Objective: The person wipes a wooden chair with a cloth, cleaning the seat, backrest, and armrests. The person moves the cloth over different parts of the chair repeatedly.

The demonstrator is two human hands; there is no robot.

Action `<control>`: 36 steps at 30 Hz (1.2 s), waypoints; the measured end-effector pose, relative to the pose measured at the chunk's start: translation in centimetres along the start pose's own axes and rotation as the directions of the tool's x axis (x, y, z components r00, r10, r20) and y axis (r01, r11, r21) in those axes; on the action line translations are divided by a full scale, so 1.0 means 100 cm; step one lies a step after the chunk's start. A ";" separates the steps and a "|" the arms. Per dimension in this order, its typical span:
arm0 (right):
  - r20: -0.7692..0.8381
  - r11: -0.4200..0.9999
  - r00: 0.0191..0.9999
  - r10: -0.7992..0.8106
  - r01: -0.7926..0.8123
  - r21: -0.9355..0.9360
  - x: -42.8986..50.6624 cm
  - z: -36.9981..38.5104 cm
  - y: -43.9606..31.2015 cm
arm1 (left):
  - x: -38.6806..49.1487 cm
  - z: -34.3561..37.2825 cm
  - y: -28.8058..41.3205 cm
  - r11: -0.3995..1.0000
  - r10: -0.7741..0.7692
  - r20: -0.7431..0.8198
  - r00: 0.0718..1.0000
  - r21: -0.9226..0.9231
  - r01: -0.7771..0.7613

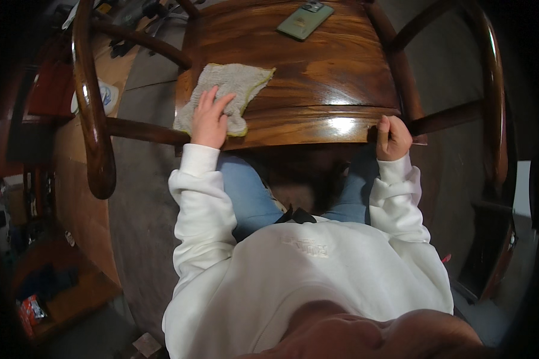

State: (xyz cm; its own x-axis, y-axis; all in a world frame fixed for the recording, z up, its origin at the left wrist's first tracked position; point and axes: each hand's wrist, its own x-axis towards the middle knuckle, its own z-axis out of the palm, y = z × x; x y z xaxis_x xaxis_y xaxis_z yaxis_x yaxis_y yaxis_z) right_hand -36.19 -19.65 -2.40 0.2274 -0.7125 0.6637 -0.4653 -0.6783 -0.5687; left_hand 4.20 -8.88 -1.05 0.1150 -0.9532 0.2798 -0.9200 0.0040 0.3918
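My left hand (209, 117) lies palm down on a grey, yellow-edged cleaning cloth (242, 76), with the fingers spread. Beneath the cloth is the front left part of a glossy brown wooden chair seat (323, 76). My right hand (393, 138) is curled into a loose fist at the front right corner of the seat. No object shows in it; its palm side is partly hidden. Toward the back of the seat rests a green smartphone (305, 20), camera side up.
Curved wooden armrests rise at the left (87, 98) and right (494, 98). A wooden table (85, 215) with a white container (109, 96) stands at the left. An orange-red packet (31, 309) lies at lower left. My knees are under the seat's front edge.
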 end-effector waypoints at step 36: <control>0.414 0.887 0.897 0.158 0.055 -0.459 -0.055 0.063 -0.029 | 0.087 0.095 -0.045 0.897 -0.364 -0.024 0.931 0.262 0.357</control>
State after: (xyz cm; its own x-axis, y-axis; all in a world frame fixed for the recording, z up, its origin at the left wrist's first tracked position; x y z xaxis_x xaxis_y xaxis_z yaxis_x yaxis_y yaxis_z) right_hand -30.75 -14.89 -7.46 0.4840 -0.8205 0.3042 -0.7926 -0.5584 -0.2449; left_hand 5.75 -20.10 -8.72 0.4508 -0.8818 0.1390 -0.8820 -0.4159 0.2216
